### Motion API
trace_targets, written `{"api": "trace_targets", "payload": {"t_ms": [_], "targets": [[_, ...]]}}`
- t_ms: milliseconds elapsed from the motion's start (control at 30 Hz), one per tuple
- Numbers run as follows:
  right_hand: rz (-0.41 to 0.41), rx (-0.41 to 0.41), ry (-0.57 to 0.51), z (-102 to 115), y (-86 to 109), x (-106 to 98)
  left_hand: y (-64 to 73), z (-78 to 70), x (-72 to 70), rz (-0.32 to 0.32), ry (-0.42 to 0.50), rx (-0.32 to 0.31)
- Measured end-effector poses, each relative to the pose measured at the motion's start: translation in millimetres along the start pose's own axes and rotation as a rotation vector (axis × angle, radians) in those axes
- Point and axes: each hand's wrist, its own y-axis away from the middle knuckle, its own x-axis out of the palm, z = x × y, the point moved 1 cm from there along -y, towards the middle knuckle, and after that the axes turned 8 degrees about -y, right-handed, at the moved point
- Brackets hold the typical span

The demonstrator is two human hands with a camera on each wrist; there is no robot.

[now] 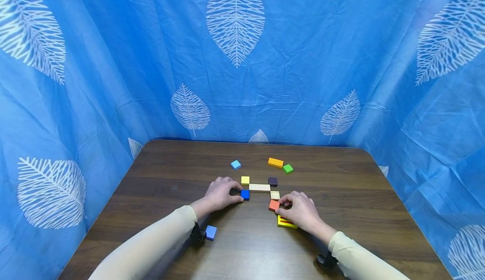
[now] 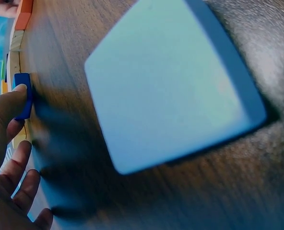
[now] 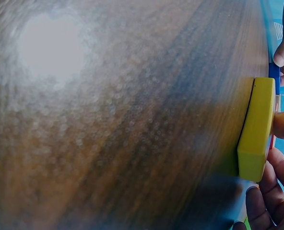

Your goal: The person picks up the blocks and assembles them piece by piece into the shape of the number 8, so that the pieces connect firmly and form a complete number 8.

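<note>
My left hand point(image 1: 221, 192) pinches a dark blue block point(image 1: 245, 195) between thumb and index finger. That blue block point(image 2: 22, 96) also shows at the thumb tip in the left wrist view. A long pale wooden block point(image 1: 259, 188) lies at its upper right, with a pale yellow block point(image 1: 245, 180) above the blue one. On the other side my right hand point(image 1: 301, 209) grips an orange-red block point(image 1: 274, 205) at its right edge. Just above it is a small striped wooden block point(image 1: 275, 195). A yellow block with red stripes point(image 1: 286, 222) lies under the right hand, partly covered.
A dark purple block point(image 1: 273, 182) sits by the long block's right end. Farther back lie a light blue block point(image 1: 236, 165), an orange block point(image 1: 275, 162) and a green block point(image 1: 288, 169). Beside the left wrist is a periwinkle block point(image 1: 210, 233). A blue curtain point(image 1: 151, 61) surrounds the wooden table point(image 1: 170, 162).
</note>
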Motion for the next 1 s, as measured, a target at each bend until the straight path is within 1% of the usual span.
{"api": "trace_targets", "payload": {"t_ms": [333, 633, 1000], "targets": [[0.002, 0.002, 0.0, 0.0, 0.0, 0.3, -1.2, 0.4, 1.1, 0.004, -0.009, -0.007], [0.002, 0.001, -0.003, 0.0, -0.6, -0.6, -0.8, 1.1, 0.3, 0.017, 0.01, -0.008], [-0.001, -0.012, 0.016, 1.4, -1.5, -0.7, -0.1, 1.3, -0.6, 0.008, -0.002, 0.003]]}}
